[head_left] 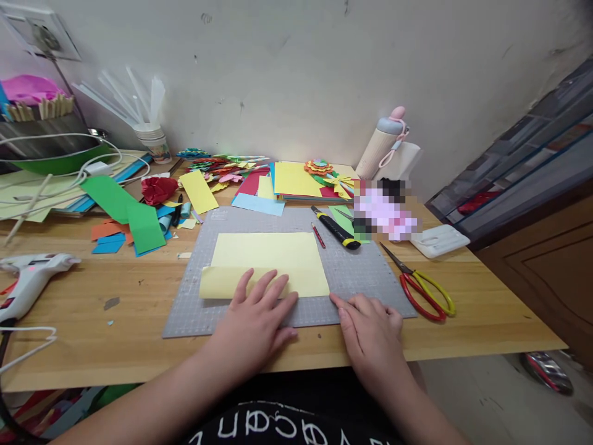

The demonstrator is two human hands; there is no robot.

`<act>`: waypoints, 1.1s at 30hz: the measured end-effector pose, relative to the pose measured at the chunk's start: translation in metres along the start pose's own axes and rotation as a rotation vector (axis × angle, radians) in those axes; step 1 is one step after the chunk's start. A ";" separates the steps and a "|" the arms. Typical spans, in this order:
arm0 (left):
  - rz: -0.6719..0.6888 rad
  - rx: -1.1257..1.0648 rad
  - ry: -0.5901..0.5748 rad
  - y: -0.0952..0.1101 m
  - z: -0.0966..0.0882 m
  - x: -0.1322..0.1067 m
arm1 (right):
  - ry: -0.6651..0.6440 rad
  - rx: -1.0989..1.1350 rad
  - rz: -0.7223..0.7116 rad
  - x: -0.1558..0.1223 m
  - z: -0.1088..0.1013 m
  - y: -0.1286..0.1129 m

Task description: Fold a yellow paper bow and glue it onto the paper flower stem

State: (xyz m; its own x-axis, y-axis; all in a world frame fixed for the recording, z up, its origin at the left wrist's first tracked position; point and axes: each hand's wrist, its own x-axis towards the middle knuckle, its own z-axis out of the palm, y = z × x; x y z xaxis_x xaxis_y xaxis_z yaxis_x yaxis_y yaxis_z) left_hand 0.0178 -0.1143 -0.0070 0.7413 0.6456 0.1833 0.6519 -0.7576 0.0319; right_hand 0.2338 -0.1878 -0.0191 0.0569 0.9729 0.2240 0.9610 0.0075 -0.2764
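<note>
A pale yellow sheet of paper [269,249] lies on the grey cutting mat [370,284]. Its near left part is turned over into a loose flap [217,283]. My left hand [257,315] presses down on that flap with fingers spread. At the sheet's near right corner is my right hand [370,324], its index fingertip touching the corner, thumb close beside it and the other fingers curled in. Beyond the paper, a small red pencil [318,236] and a black-and-yellow utility knife [340,230] rest on the mat. Scissors [424,287] with red and yellow handles lie right of it.
A white glue gun [32,278] with its cord is at the left. Green paper strips [146,225], a red paper flower [159,190] and stacked coloured paper [296,179] lie toward the wall. A bottle [380,148] stands behind; a white case [440,240] is at right.
</note>
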 end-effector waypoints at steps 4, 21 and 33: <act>-0.010 0.023 0.046 0.022 0.009 0.011 | 0.035 -0.036 -0.024 0.000 0.001 0.000; -0.391 0.194 0.142 -0.012 -0.011 -0.068 | 0.069 -0.103 -0.102 -0.002 0.003 0.002; -0.487 0.265 0.031 -0.041 -0.037 -0.085 | 0.040 -0.138 -0.127 0.003 0.001 0.004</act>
State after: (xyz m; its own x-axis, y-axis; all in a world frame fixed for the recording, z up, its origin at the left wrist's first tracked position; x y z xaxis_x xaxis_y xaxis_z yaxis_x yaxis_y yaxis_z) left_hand -0.0780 -0.1411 0.0122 0.3413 0.9092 0.2386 0.9391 -0.3192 -0.1273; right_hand 0.2371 -0.1850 -0.0202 -0.0591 0.9563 0.2864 0.9890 0.0950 -0.1132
